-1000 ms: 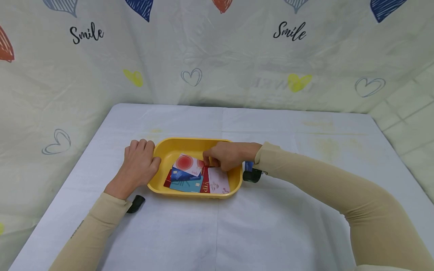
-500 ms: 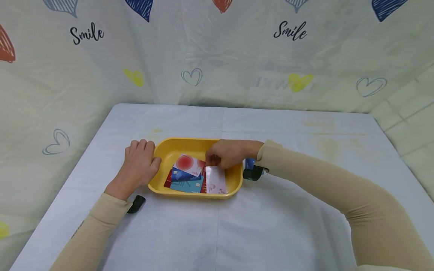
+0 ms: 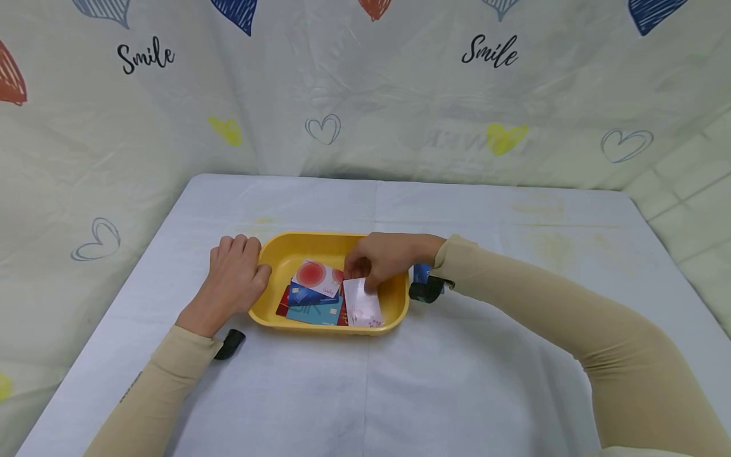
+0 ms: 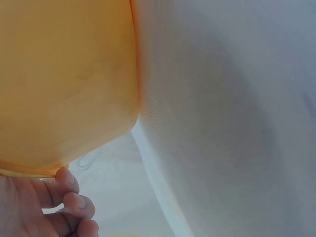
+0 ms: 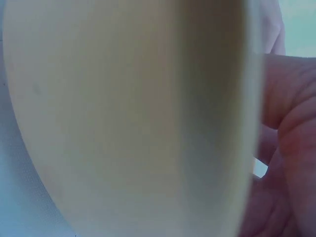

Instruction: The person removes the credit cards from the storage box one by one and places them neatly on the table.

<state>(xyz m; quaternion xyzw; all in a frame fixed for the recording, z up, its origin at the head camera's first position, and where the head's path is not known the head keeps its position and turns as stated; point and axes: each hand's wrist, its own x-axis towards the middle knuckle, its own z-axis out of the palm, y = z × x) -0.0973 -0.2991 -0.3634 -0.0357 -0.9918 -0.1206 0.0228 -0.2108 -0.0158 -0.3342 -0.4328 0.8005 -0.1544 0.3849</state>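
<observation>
A yellow plastic tray (image 3: pixel 274 325) stands on the table with several cards in it. My left hand (image 3: pixel 235 274) grips its left end; in the left wrist view curled fingers (image 4: pixel 78 205) show at the rim. Inside the tray's right half, my right hand (image 3: pixel 384 257) pinches the top end of a pale pink-white card (image 3: pixel 363 306), which is slightly tilted. To the left lie a white card with a red circle (image 3: pixel 311 275), a dark blue card (image 3: pixel 301 297), a teal card (image 3: pixel 314 314) and red cards partly covered. The tray wall hides most of the right hand in the right wrist view.
A white cloth covers the table (image 3: pixel 485 381). A blue thing (image 3: pixel 421 273) shows beside the tray's right end, partly behind the right wrist's black camera (image 3: pixel 426 292). A printed sheet (image 3: pixel 388 82) hangs behind the table's far edge.
The pale card has shifted slightly left, covering the lettering on the red card, and its top end has risen. My right hand moved up a little. The left hand stays put.
</observation>
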